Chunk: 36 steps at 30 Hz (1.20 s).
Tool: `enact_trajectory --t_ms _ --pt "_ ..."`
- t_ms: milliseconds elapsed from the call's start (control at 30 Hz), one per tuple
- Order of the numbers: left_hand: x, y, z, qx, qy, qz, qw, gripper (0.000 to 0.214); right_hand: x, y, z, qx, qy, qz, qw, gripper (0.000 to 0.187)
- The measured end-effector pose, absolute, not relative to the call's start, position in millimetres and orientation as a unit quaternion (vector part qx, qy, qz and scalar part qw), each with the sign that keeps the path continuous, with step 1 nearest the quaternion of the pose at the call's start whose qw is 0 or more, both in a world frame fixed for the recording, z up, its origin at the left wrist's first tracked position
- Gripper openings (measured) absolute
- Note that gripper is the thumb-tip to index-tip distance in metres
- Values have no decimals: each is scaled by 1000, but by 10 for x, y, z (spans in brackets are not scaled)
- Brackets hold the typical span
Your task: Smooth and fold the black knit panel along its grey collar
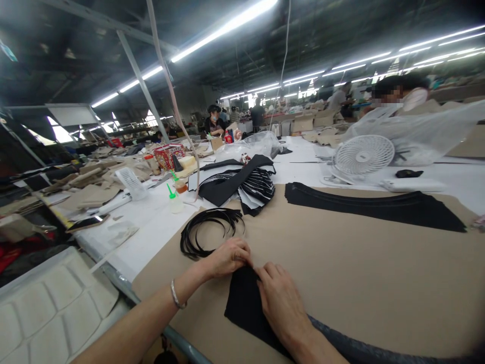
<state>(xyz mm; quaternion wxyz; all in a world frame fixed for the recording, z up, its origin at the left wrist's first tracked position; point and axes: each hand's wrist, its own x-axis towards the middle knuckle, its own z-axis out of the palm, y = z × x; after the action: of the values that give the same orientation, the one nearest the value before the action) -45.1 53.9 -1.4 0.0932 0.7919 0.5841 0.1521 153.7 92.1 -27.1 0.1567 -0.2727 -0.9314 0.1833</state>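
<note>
- Our black piece (245,298) lay on the brown sheet (359,263) at the near side of the bench (161,230), its upper end between our hands and the rest running off to the lower right under our forearm.
- Our left hand (232,255) pinched the top edge of it between bent fingertips, presumably because so small a hold suited a thin edge.
- Our right hand (282,298) lay over the piece with fingertips curled at the same edge, probably to steady it (we could not tell whether they gripped or only pressed).
- The coil of black strips (193,237) sat just beyond our left hand, seemingly placed there for easy reach.
- A second black piece (371,205) stretched out flat along the sheet's far edge, perhaps so that it kept its long curve.
- The pile of black pieces (235,184) stood past the coil, apparently stacked together to leave working room close to us.
</note>
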Motion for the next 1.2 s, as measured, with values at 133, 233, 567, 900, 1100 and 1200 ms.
enact_trajectory --t_ms 133,233,567,900,1100,1200 --pt "-490 511 15 816 563 122 55 21 1559 905 -349 -245 -948 104 177 32" --pt "-497 461 46 832 547 95 22 26 1553 905 -395 -225 -956 51 183 31" --pt "-526 354 54 865 498 17 -56 26 1530 881 -443 -196 -956 -38 217 30" --pt "-524 302 41 859 503 31 -87 27 1544 875 -384 -183 -963 -27 194 37" --pt "-648 268 -95 818 557 82 -119 28 1552 875 -364 -182 -965 -24 187 36" --pt "-582 208 -160 796 582 105 -129 34 1549 881 -368 -181 -965 -26 187 36"
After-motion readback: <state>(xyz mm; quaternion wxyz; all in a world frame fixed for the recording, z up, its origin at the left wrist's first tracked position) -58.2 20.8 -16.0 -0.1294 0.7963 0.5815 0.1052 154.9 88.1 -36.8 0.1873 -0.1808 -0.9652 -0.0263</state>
